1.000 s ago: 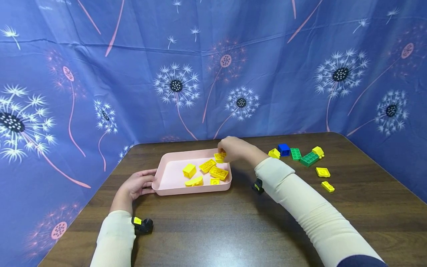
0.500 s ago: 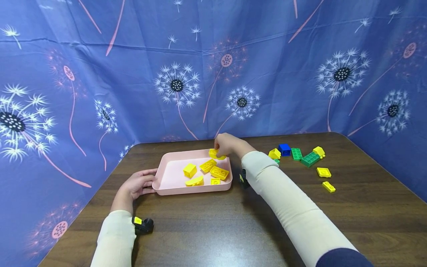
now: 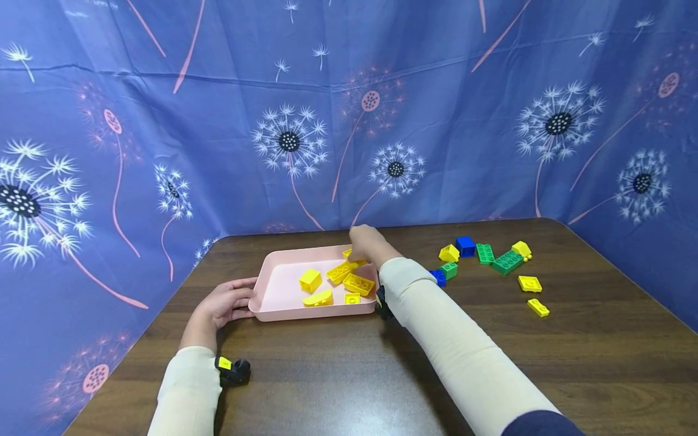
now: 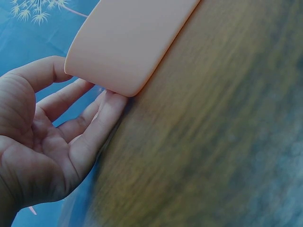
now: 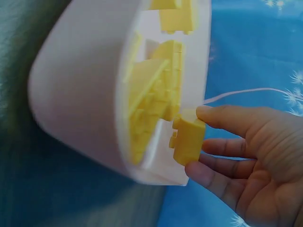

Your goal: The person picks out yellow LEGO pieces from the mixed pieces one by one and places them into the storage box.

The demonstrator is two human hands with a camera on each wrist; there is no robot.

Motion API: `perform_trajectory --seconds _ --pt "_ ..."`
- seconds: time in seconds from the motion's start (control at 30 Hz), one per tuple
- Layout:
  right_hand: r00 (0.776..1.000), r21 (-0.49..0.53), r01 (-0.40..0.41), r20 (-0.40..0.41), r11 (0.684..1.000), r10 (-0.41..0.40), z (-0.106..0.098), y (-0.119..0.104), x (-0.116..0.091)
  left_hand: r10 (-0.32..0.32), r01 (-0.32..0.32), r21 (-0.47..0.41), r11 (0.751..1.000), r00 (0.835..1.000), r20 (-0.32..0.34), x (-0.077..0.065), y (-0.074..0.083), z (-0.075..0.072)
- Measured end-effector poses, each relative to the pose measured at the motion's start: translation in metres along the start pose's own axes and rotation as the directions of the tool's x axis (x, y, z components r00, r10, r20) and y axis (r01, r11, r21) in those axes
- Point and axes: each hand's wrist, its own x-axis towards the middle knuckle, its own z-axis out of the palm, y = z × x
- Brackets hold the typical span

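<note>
My left hand is at the left end of the pink tray; in the left wrist view its extended fingertips touch the outside of the tray wall. Over the tray's far right corner, my right hand pinches a small yellow toy brick between thumb and fingertips. That brick has a curved side and studs, and the right wrist view has it close to the other yellow bricks. Inside the tray lie a yellow cube-like brick, studded yellow bricks and a rounded yellow piece.
Right of the tray, several loose bricks lie on the wooden table: a blue brick, a green brick, a flat yellow piece and a small yellow piece. A blue dandelion-print cloth hangs behind.
My right hand has moved left over the tray's far right corner with the yellow brick, then lowered slightly. Green and blue bricks have come into view beside the right sleeve. The left hand stays put.
</note>
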Motion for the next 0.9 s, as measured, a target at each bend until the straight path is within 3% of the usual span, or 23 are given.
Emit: perform_trajectory --seconds 0.17,0.4,0.73,0.9 --pt "1.0 -0.116 0.014 0.006 0.993 -0.013 0.011 0.0 0.002 0.005 -0.005 -0.004 1.0 1.0 -0.003 0.0 0.0 0.0" --pt "1.0 -0.151 0.013 0.023 0.988 -0.009 0.014 -0.001 0.003 0.005 -0.005 -0.001 1.0 1.0 0.002 0.0 0.001 0.0" --pt "0.999 -0.075 0.011 0.048 0.997 -0.007 0.008 0.001 -0.001 0.014 -0.014 -0.005 1.0 1.0 0.01 -0.001 0.001 0.0" --pt "0.996 0.085 0.027 0.084 0.996 -0.034 -0.001 0.002 -0.006 0.008 -0.008 -0.004 1.0 1.0 0.007 0.0 0.0 0.0"
